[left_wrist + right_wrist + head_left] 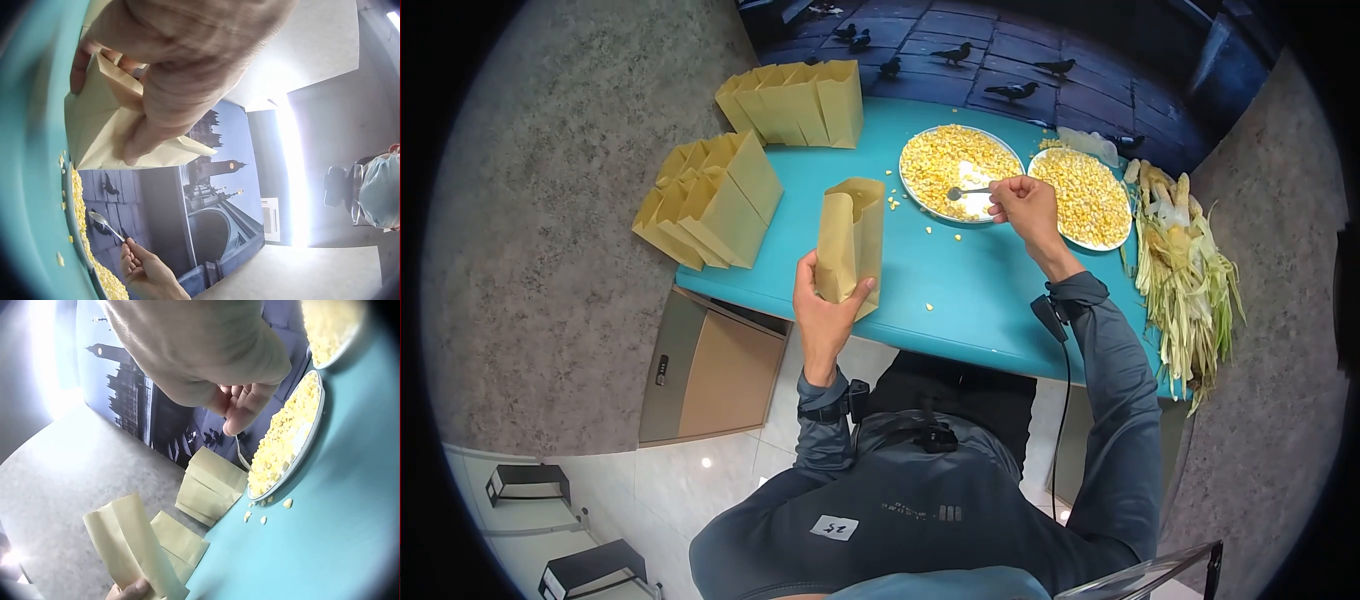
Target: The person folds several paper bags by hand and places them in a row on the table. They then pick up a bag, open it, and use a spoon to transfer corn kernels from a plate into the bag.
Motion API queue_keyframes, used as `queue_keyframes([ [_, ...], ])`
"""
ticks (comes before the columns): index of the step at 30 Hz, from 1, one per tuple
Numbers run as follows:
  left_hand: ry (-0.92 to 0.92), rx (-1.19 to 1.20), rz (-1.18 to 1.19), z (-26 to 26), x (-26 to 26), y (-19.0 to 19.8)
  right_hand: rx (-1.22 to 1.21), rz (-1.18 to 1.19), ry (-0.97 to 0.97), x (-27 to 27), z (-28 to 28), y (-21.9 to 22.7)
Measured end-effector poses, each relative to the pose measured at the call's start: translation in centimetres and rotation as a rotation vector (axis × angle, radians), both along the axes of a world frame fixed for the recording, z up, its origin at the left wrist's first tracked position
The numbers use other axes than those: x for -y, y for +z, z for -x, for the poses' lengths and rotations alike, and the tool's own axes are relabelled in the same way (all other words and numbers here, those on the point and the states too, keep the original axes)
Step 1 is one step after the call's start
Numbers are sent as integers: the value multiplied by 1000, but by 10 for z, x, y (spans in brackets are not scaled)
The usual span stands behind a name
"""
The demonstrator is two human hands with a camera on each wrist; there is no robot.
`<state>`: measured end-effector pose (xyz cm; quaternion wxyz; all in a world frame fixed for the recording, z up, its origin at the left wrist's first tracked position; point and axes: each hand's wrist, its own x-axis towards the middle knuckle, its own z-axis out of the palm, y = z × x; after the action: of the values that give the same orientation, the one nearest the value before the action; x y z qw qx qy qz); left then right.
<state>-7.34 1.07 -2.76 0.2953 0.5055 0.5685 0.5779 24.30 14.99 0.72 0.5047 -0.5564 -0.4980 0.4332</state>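
My left hand [825, 315] grips an open-topped brown paper bag [837, 240] around its lower part, upright at the table's near edge, thumb on one side and fingers on the other. In the left wrist view the bag [94, 125] shows creased sides. Over the left plate [902, 172] of loose yellow corn kernels [940, 155], my right hand [1028, 208] pinches a small metal spoon [970, 190] by its handle. Part of that plate's white bottom shows through the kernels. The right wrist view has the spoon [241, 453] tilted down at the plate's edge.
A second plate of corn kernels [1080, 190] stands to the right. Beside it, corn cobs and husks [1185, 250] hang over the table edge. Two groups of upright paper bags [710, 200] stand at the left. Stray kernels [929, 307] lie on the teal table [990, 290].
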Motion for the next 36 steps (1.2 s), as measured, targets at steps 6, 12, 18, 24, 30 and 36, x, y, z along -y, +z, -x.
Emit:
queue_keyframes([
  [6, 5, 0, -16, 4, 5, 2, 187, -74, 23, -4, -14, 7],
  [12, 14, 7, -19, 9, 8, 2, 531, -143, 215, -7, -34, 32],
  [18, 7, -28, 22, 9, 2, 2, 713, -120, 349, -27, -37, 33],
  [24, 2, -27, 34, 9, -6, -2, 466, 25, 242, -47, -4, 0],
  [30, -43, -129, 17, 12, -30, 1, -22, 152, 37, -55, 6, -25],
  [36, -173, -319, 15, 18, -68, 19, -58, 130, 21, -61, -6, -38],
])
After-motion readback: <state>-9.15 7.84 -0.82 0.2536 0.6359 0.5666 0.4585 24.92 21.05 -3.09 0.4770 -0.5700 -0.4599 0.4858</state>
